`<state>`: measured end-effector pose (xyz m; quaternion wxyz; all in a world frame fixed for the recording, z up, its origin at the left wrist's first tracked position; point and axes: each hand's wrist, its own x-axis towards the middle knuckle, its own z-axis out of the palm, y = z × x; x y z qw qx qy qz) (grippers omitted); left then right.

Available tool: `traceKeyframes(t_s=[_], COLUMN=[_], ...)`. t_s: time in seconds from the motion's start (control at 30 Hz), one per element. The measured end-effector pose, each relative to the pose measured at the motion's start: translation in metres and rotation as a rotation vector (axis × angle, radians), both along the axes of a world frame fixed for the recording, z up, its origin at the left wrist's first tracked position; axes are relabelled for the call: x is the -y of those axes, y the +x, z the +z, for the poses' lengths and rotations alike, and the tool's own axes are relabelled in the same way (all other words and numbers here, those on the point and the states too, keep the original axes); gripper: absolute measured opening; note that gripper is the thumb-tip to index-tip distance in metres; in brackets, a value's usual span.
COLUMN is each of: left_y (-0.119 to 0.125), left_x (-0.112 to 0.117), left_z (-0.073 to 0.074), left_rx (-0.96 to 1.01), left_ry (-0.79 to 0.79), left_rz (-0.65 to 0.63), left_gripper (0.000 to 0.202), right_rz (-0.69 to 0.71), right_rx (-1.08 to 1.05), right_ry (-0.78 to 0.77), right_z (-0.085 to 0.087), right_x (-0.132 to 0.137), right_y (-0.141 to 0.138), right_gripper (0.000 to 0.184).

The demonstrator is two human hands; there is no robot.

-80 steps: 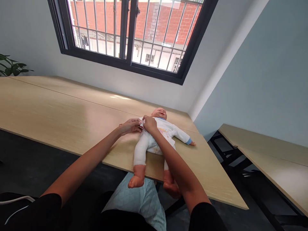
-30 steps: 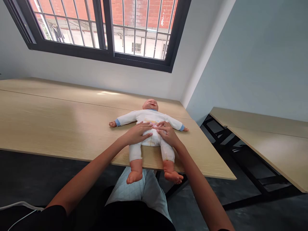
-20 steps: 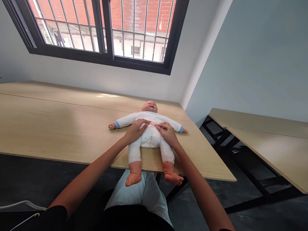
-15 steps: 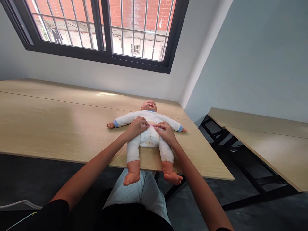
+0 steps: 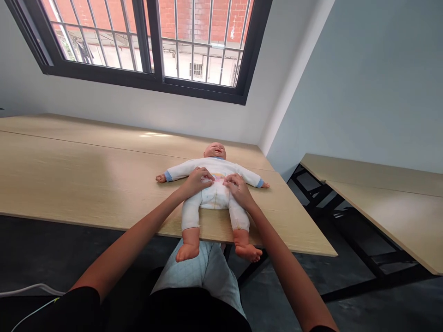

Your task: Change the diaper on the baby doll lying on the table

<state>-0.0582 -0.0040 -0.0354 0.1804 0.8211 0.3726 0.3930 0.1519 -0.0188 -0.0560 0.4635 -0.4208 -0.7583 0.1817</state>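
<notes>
Centrally, left hand (image 5: 194, 180) and right hand (image 5: 238, 190), fingers curled, pinch garment front (image 5: 216, 196) on doll (image 5: 213, 184); advisable: keep fabric taut, doll flat on worktop (image 5: 86, 180).

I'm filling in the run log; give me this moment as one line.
left hand: on doll's belly | right hand: pinching its white suit | doll: on its back, feet past table edge
</notes>
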Motion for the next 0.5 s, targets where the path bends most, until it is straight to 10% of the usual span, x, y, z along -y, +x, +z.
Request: traceKeyframes(t_s=[0.5], left_y=[-0.0005], left_x=[0.0034], left_z=[-0.0017], left_rx=[0.064], left_ry=[-0.027], left_rz=[-0.008], left_gripper=[0.014], right_rz=[-0.008], right_rx=[-0.003], right_ry=[-0.042], right_z=[0.003], right_x=[0.0016], right_y=[-0.0031], right_gripper=[0.02])
